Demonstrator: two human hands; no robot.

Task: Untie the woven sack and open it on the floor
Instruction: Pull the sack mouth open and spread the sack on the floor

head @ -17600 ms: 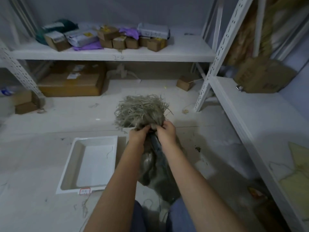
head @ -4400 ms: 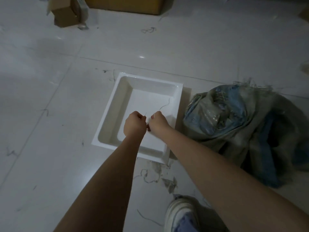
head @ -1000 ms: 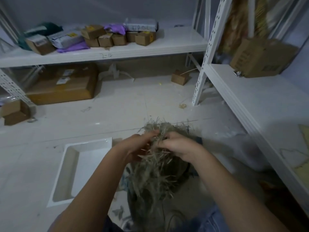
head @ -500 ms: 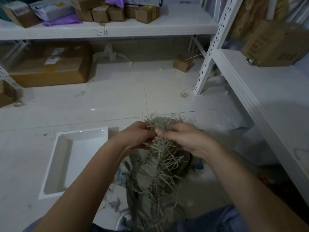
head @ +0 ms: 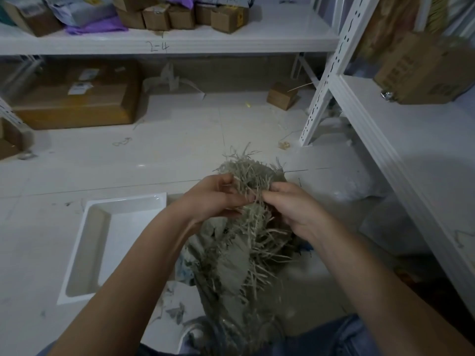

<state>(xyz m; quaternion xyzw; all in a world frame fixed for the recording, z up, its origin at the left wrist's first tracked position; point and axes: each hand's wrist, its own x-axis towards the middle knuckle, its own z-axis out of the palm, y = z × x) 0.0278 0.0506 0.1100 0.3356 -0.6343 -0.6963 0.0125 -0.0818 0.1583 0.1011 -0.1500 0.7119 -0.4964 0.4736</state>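
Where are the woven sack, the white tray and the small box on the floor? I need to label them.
woven sack [head: 239,273], head view, on its grey body below the frayed top.
white tray [head: 123,235], head view, on its flat bottom.
small box [head: 281,96], head view, on its top face.

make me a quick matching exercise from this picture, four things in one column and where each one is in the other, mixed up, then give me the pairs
Things
1. woven sack
2. white tray
3. purple bag
4. large flat cardboard box

Places
A. on the floor under the back shelf
B. on the back shelf among small boxes
C. held at its frayed mouth by the left hand and right hand
D. on the floor to the left of the sack

Pairs: 1-C, 2-D, 3-B, 4-A
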